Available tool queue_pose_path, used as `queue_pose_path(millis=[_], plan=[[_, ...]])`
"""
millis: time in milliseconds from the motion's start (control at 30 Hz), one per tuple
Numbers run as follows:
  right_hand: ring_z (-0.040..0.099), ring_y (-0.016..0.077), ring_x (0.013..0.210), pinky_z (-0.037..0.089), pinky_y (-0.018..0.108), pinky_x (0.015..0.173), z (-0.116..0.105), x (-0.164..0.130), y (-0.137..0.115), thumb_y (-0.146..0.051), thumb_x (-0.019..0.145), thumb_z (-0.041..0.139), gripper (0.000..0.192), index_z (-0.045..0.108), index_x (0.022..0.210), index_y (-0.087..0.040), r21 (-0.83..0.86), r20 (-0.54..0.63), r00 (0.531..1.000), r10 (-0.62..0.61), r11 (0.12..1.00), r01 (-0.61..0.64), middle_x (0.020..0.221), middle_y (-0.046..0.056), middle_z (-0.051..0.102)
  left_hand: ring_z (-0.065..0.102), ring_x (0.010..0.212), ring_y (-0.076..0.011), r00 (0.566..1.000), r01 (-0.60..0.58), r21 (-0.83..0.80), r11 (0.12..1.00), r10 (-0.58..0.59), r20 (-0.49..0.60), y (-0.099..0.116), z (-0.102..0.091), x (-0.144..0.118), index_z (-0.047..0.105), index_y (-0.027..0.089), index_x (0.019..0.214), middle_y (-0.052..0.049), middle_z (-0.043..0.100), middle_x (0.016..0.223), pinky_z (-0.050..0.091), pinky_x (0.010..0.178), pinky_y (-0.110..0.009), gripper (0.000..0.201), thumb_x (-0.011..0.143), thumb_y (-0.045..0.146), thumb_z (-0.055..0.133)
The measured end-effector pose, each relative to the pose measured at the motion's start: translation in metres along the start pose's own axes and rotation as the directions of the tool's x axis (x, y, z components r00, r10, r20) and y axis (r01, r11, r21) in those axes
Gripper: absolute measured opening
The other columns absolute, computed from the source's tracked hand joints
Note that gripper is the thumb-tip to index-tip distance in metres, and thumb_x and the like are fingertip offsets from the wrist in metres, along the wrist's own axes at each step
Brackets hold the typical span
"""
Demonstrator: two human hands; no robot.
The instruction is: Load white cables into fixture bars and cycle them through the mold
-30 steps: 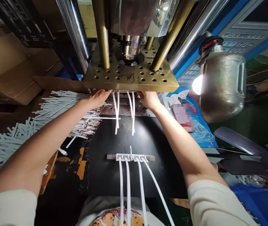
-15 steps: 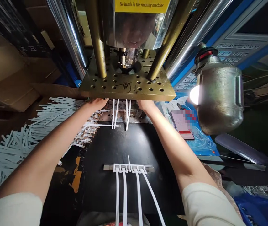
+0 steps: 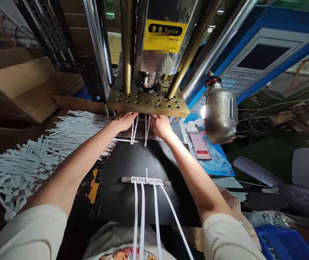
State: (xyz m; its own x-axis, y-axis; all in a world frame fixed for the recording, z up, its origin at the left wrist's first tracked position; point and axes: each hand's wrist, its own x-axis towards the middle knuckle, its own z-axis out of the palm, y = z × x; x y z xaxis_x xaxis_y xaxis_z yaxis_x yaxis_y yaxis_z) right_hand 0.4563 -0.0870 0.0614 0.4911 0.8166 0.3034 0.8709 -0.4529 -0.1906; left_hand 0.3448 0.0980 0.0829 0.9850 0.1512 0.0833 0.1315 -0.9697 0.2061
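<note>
Both arms reach forward under the brass perforated press plate. My left hand and my right hand rest on the metal die bed, one on each side of several white cable strips that hang out from beneath the plate. The fingertips are hidden under the plate, so I cannot see what they pinch. Nearer me, a moulded bar joins several white cables that trail toward my body across the black table.
A heap of cut white strips covers the left side, beside cardboard boxes. A lit metal lamp and a phone sit at right, before the blue control panel. Fan blades lie at far right.
The view has pulled back and tilted up, showing more of the press and the notice label. Both hands stay under the plate and have drawn a little closer to the hanging strips.
</note>
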Motion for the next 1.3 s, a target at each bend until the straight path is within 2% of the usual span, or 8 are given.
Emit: queue_pose_path(millis=[100, 200, 267, 333, 400, 500, 567, 1300], plan=[[0.052, 0.0346, 0.129, 0.047, 0.055, 0.105, -0.011, -0.096, 0.004, -0.029, 0.100, 0.047, 0.033, 0.064, 0.124, -0.014, 0.149, -0.092, 0.990, -0.102, 0.982, 0.115, 0.137, 0.022, 0.054, 0.047, 0.139, -0.0226, 0.996, -0.037, -0.087, 0.995, 0.030, -0.085, 0.015, 0.003, -0.079, 0.034, 0.016, 0.154, -0.014, 0.045, 0.154, 0.039, 0.118, -0.042, 0.057, 0.097, 0.008, 0.032], [0.053, 0.0319, 0.129, 0.051, 0.052, 0.102, -0.026, -0.210, 0.002, -0.035, 0.100, 0.053, 0.031, 0.062, 0.125, -0.019, 0.265, -0.044, 0.995, -0.091, 0.959, 0.099, 0.139, 0.018, 0.054, 0.049, 0.137, -0.0254, 0.958, -0.254, -0.123, 0.959, 0.231, -0.171, 0.019, 0.016, -0.196, 0.045, 0.018, 0.148, -0.012, 0.055, 0.144, 0.043, 0.115, -0.043, 0.047, 0.103, 0.034, 0.042], [0.047, 0.0355, 0.135, 0.049, 0.057, 0.104, -0.038, -0.271, -0.006, -0.042, 0.098, 0.058, 0.040, 0.058, 0.132, -0.020, 0.276, 0.038, 0.996, -0.087, 0.958, 0.073, 0.144, 0.019, 0.049, 0.048, 0.137, -0.0309, 0.932, -0.323, -0.028, 0.946, 0.313, -0.182, 0.018, 0.023, -0.268, 0.043, 0.016, 0.149, -0.016, 0.056, 0.142, 0.038, 0.117, -0.048, 0.061, 0.100, 0.051, 0.046], [0.043, 0.0398, 0.138, 0.043, 0.064, 0.107, -0.047, -0.309, -0.019, -0.045, 0.095, 0.062, 0.053, 0.053, 0.139, -0.018, 0.244, 0.098, 0.987, -0.126, 0.965, 0.099, 0.147, 0.022, 0.045, 0.048, 0.136, -0.0356, 0.943, -0.296, 0.057, 0.954, 0.301, -0.142, 0.015, 0.027, -0.319, 0.041, 0.016, 0.151, -0.019, 0.054, 0.142, 0.037, 0.116, -0.052, 0.070, 0.095, 0.056, 0.053], [0.042, 0.0408, 0.139, 0.039, 0.067, 0.108, -0.048, -0.326, -0.030, -0.033, 0.095, 0.064, 0.056, 0.048, 0.145, -0.017, 0.162, 0.128, 0.980, -0.154, 0.978, 0.133, 0.147, 0.024, 0.044, 0.050, 0.135, -0.0374, 0.966, -0.221, 0.131, 0.966, 0.236, -0.106, 0.014, 0.031, -0.344, 0.037, 0.017, 0.154, -0.021, 0.052, 0.144, 0.039, 0.112, -0.053, 0.070, 0.092, 0.039, 0.060], [0.044, 0.0367, 0.138, 0.040, 0.063, 0.109, -0.039, -0.330, -0.039, -0.003, 0.089, 0.056, 0.067, 0.040, 0.152, -0.019, 0.022, 0.118, 0.983, -0.139, 0.990, 0.137, 0.144, 0.023, 0.048, 0.054, 0.131, -0.0353, 0.984, -0.124, 0.212, 0.969, 0.147, -0.097, 0.017, 0.039, -0.348, 0.029, 0.020, 0.157, -0.019, 0.054, 0.144, 0.042, 0.108, -0.050, 0.079, 0.083, 0.009, 0.055], [0.046, 0.0348, 0.137, 0.041, 0.061, 0.110, -0.033, -0.329, -0.041, 0.004, 0.085, 0.052, 0.076, 0.036, 0.155, -0.022, -0.015, 0.096, 0.989, -0.114, 0.993, 0.116, 0.142, 0.021, 0.050, 0.056, 0.130, -0.0340, 0.988, -0.086, 0.231, 0.969, 0.113, -0.107, 0.021, 0.043, -0.344, 0.028, 0.021, 0.158, -0.018, 0.055, 0.143, 0.042, 0.107, -0.049, 0.084, 0.079, 0.003, 0.052], [0.050, 0.0329, 0.136, 0.044, 0.060, 0.110, -0.033, -0.329, -0.044, -0.001, 0.089, 0.049, 0.079, 0.027, 0.159, -0.030, -0.008, 0.086, 0.996, -0.036, 0.999, 0.037, 0.142, 0.016, 0.055, 0.062, 0.121, -0.0351, 0.982, -0.117, 0.308, 0.944, 0.156, -0.103, 0.023, 0.042, -0.340, 0.036, 0.016, 0.154, -0.020, 0.059, 0.138, 0.044, 0.102, -0.049, 0.079, 0.077, 0.006, 0.051]])
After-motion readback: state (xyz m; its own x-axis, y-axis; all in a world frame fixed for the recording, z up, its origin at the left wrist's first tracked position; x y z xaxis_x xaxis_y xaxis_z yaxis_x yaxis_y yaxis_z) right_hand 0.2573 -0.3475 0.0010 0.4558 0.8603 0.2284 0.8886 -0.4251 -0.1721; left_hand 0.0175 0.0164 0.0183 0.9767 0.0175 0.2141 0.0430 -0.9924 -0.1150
